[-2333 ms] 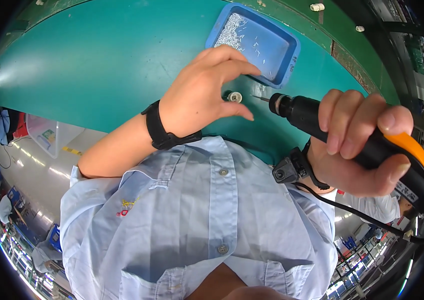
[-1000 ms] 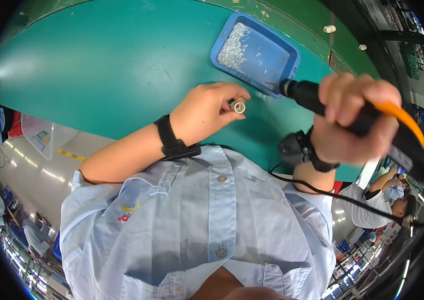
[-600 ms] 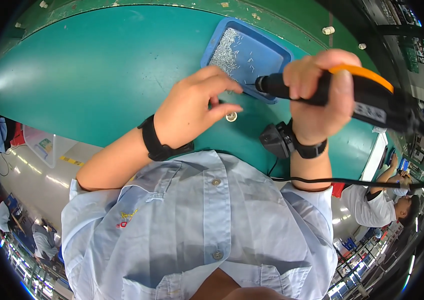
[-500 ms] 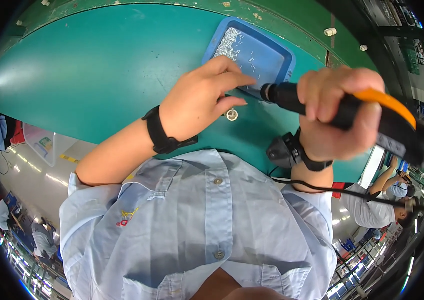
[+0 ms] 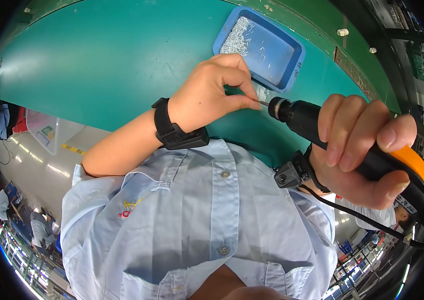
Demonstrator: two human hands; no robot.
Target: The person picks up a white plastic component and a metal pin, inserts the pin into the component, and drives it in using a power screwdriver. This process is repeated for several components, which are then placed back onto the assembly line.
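My right hand (image 5: 362, 145) is wrapped round a black and orange electric screwdriver (image 5: 304, 117), tilted so that its bit points left. The thin bit (image 5: 266, 103) reaches the fingertips of my left hand (image 5: 222, 87). Thumb and forefinger of that hand are pinched together at the bit's end; whatever lies between them is too small and covered to name. Just beyond the left hand stands a blue tray (image 5: 292, 75). Small silvery screw-like pieces (image 5: 237, 40) are heaped at its left end, with several more scattered over its floor.
The green tabletop (image 5: 112, 65) stretches left, with a raised green ledge (image 5: 317, 30) along its far side. A black cable (image 5: 352, 212) runs by my right wrist. A clear plastic bin (image 5: 44, 132) stands beyond the table at left; other people work in the background.
My right hand has brought the screwdriver down and toward me, its bit now at my left fingertips. My left fingers have closed to a pinch. The small round fitting below them is out of sight.
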